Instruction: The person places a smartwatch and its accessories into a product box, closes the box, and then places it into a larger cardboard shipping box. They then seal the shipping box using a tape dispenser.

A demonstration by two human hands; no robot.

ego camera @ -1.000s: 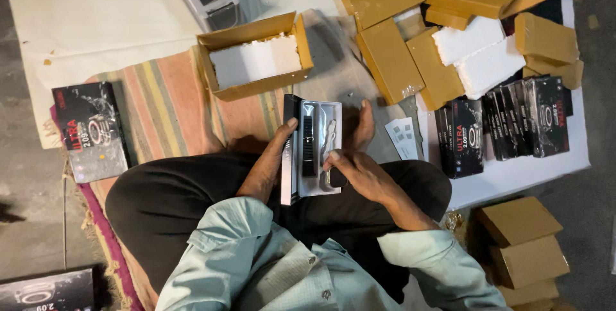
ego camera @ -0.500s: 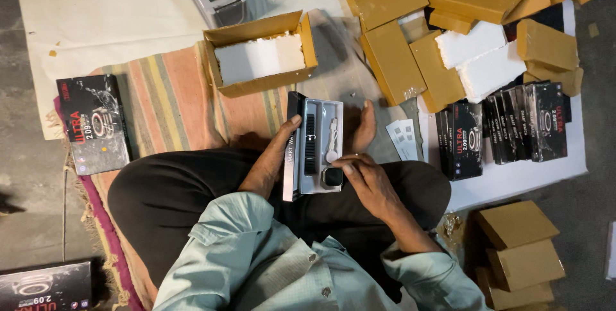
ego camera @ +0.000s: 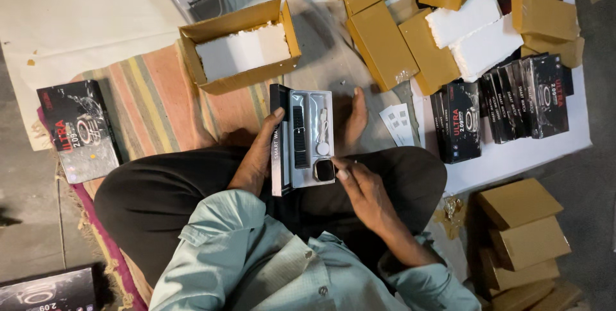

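Head view: right hand point(ego camera: 359, 186) pinches the smartwatch face point(ego camera: 324, 170) at the near end of the open tray box point(ego camera: 305, 134), which the left hand point(ego camera: 260, 154) grips over the lap; beyond lies an open cardboard carton point(ego camera: 240, 45).

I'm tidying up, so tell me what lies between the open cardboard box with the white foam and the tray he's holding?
Head view: only bare striped mat between the open cardboard box and the tray.

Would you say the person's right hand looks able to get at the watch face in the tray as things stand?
Probably yes: the right hand already has its fingertips at the watch face, which lies uncovered in the open tray that the left hand steadies.
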